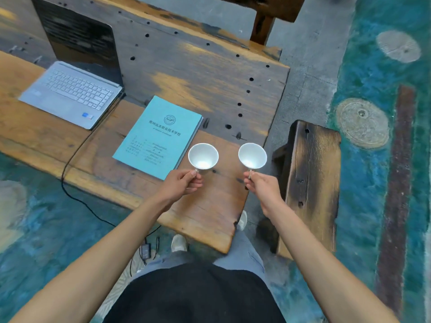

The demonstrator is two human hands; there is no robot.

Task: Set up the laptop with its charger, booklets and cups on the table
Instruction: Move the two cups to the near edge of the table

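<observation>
My left hand [183, 184] pinches the handle of a white cup [203, 156] held over the right end of the wooden table [205, 206]. My right hand [260, 185] pinches the handle of a second white cup [252, 156] beside it, near the table's right edge. Both cups are empty and their mouths face the camera. A teal booklet [157, 136] lies flat just left of the left cup. An open silver laptop [72, 92] stands at the table's left, its screen dark. A black charger cable [70, 164] runs from the laptop over the front edge to a power brick [145, 250] on the floor.
A dark wooden stool [312, 183] stands right of the table's end. A raised, weathered plank with holes [198, 66] forms the table's back part. Another wooden seat [263, 17] is behind it. The floor is painted teal, with grey paving alongside the table.
</observation>
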